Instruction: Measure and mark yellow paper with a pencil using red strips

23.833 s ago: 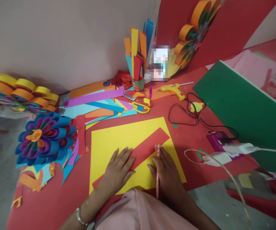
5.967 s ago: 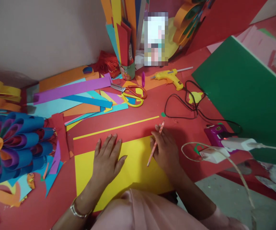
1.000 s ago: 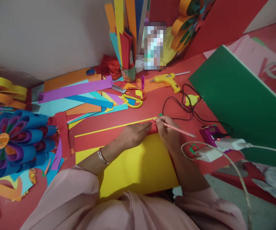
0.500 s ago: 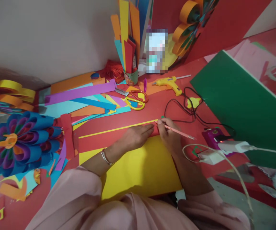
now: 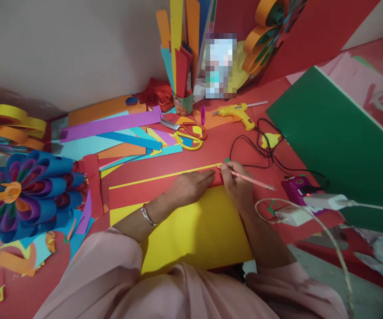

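1. Pink sleeves [image 5: 101,261] cover both upper arms; left forearm, wearing a metal bangle [image 5: 147,216], slants across toward the right; right forearm angles up and inward.
2. Left hand [image 5: 191,188]: unclenched, fingers straight and held together, resting over the red strip [image 5: 138,193].
3. Right hand [image 5: 236,188]: grasps the pink pencil [image 5: 253,180] in a writing grip; pencil slopes, its tip at the strip's far edge, near the right end.
4. Strip position: lies on the yellow sheet [image 5: 194,226], a narrow yellow band showing beyond its far edge.
5. Markings: picture on the cup [image 5: 183,105] of paper strips; label on the yellow glue gun [image 5: 236,114] too small to read.
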The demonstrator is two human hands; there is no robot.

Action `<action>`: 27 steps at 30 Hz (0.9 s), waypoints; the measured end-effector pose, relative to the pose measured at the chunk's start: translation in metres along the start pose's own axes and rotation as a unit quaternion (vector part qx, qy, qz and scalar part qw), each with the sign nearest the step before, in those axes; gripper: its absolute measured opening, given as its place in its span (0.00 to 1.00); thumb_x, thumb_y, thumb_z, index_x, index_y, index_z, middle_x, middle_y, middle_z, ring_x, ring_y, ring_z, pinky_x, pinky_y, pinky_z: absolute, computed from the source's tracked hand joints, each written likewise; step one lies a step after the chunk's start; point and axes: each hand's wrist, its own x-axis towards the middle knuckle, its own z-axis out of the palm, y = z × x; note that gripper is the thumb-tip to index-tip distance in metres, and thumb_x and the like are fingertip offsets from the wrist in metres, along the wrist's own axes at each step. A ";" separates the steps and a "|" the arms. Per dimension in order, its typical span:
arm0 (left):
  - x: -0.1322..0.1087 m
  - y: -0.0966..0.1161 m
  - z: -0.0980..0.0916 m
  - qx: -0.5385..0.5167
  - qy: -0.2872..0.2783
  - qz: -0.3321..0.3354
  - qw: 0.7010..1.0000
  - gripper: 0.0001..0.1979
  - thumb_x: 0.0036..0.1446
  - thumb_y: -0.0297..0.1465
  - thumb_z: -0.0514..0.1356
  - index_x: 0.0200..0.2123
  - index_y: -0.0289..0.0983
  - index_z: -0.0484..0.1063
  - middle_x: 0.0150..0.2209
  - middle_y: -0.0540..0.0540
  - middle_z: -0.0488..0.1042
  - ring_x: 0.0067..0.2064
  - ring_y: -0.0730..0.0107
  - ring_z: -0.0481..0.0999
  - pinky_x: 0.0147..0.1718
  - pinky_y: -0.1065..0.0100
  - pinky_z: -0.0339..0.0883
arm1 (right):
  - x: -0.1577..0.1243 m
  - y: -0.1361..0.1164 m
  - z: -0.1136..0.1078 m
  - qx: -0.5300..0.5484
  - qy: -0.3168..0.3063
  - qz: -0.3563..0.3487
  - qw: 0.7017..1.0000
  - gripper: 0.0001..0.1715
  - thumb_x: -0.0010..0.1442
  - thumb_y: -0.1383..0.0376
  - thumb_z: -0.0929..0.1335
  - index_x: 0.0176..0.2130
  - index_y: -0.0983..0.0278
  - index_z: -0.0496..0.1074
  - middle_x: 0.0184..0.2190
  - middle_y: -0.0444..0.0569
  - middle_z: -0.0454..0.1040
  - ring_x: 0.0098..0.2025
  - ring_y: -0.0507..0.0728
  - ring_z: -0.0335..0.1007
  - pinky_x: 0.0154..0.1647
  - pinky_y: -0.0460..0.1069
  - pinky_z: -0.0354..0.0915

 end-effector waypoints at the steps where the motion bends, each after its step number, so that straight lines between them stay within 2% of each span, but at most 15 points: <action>1: 0.000 0.000 0.000 -0.006 -0.002 -0.003 1.000 0.18 0.72 0.28 0.50 0.60 0.36 0.69 0.62 0.40 0.76 0.50 0.60 0.82 0.44 0.62 0.77 | 0.000 0.000 0.000 -0.002 0.001 0.000 1.000 0.15 0.69 0.54 0.65 0.34 0.58 0.72 0.28 0.47 0.80 0.32 0.58 0.76 0.37 0.51 0.66; 17: 0.001 0.002 -0.002 -0.025 -0.017 -0.027 0.999 0.19 0.73 0.29 0.48 0.62 0.40 0.69 0.62 0.43 0.76 0.49 0.64 0.82 0.44 0.65 0.76 | 0.000 0.004 0.000 -0.015 -0.006 -0.026 1.000 0.14 0.70 0.54 0.65 0.36 0.58 0.72 0.30 0.48 0.81 0.34 0.59 0.77 0.38 0.52 0.67; 24: 0.002 0.002 -0.002 -0.031 -0.008 -0.017 0.999 0.19 0.73 0.28 0.48 0.61 0.36 0.69 0.61 0.40 0.76 0.51 0.61 0.82 0.46 0.63 0.76 | 0.001 0.002 -0.001 -0.016 -0.009 -0.024 1.000 0.15 0.69 0.54 0.65 0.35 0.58 0.72 0.29 0.48 0.80 0.32 0.58 0.76 0.37 0.52 0.66; 27: 0.002 0.002 -0.002 -0.028 -0.017 -0.021 0.999 0.19 0.73 0.28 0.48 0.61 0.38 0.69 0.62 0.41 0.76 0.49 0.62 0.82 0.45 0.64 0.76 | 0.001 0.002 0.000 -0.021 -0.007 -0.026 0.999 0.14 0.69 0.54 0.65 0.35 0.58 0.72 0.29 0.48 0.80 0.32 0.58 0.76 0.37 0.51 0.67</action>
